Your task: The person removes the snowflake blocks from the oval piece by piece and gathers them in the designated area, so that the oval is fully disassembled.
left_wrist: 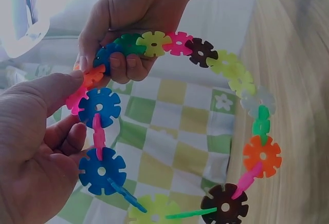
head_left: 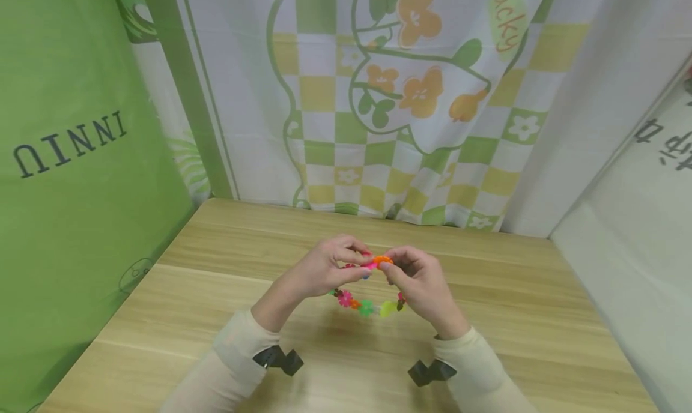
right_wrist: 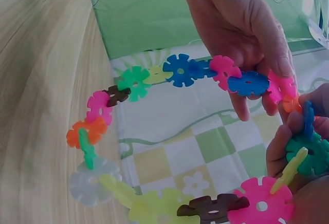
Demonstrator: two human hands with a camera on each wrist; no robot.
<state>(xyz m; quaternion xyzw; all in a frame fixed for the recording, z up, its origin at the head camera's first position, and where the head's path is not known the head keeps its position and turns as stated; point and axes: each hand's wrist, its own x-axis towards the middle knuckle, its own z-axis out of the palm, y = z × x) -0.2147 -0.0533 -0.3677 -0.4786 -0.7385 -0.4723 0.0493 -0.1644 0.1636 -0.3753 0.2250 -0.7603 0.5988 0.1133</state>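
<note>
A loop of flower-shaped plastic discs (head_left: 366,308), slotted edge to edge in many colours, hangs from both hands above the table. The left hand (head_left: 327,268) pinches a pink disc (right_wrist: 281,86) between thumb and fingers. Opposite it, the right hand (head_left: 424,284) pinches an orange disc (left_wrist: 94,77). These two discs meet at the fingertips; the fingers partly hide how their slots sit. A blue disc (left_wrist: 99,107) is beside the pink one on the left hand's side. On the right hand's side, a green disc (right_wrist: 308,153) lies against the fingers.
Beneath the hands is a wooden table (head_left: 216,317). Behind it hangs a checked, flower-printed curtain (head_left: 346,131); a green cloth (head_left: 81,221) stands at the left and a white one (head_left: 622,239) at the right. Black wrist mounts (head_left: 278,359) sit on both sleeves.
</note>
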